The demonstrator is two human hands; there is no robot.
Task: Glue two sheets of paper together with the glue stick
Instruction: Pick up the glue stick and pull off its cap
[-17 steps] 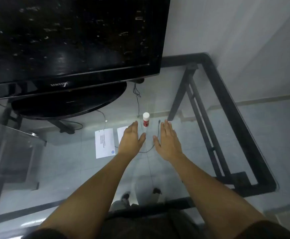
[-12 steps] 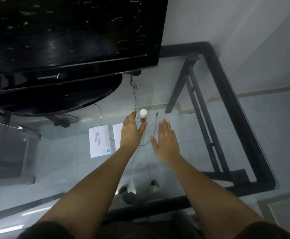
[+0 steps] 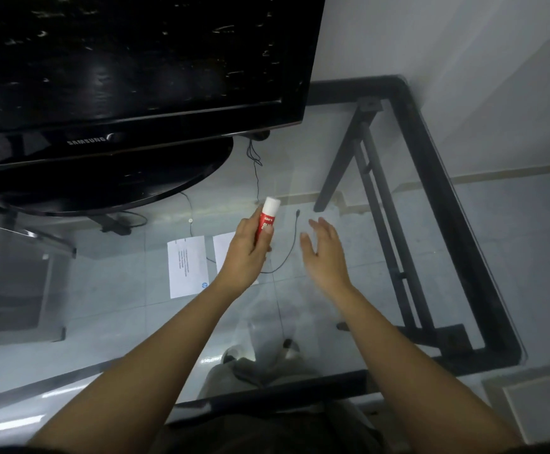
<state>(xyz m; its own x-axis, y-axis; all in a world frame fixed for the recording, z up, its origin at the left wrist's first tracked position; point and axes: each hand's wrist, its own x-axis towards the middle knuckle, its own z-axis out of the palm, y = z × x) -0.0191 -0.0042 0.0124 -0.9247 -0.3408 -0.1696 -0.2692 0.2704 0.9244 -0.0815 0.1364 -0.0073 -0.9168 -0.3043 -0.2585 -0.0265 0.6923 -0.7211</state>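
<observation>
My left hand (image 3: 246, 250) is wrapped around a red glue stick (image 3: 266, 221) with a white cap, lifted off the glass and tilted to the right. To its right, my right hand (image 3: 324, 253) hovers with fingers spread and holds nothing. Two white sheets lie side by side on the glass table. The left sheet (image 3: 187, 267) shows printed lines and a small blue logo. Most of the right sheet (image 3: 224, 249) is hidden under my left hand and wrist.
A black television (image 3: 129, 70) on an oval stand (image 3: 110, 178) fills the back left. A thin black cable (image 3: 286, 253) curls across the glass between my hands. The glass table's black frame (image 3: 430, 152) runs along the right side.
My left hand has closed around the glue stick, which stood upright on the glass, and lifted it. My right hand rose off the table and spread its fingers.
</observation>
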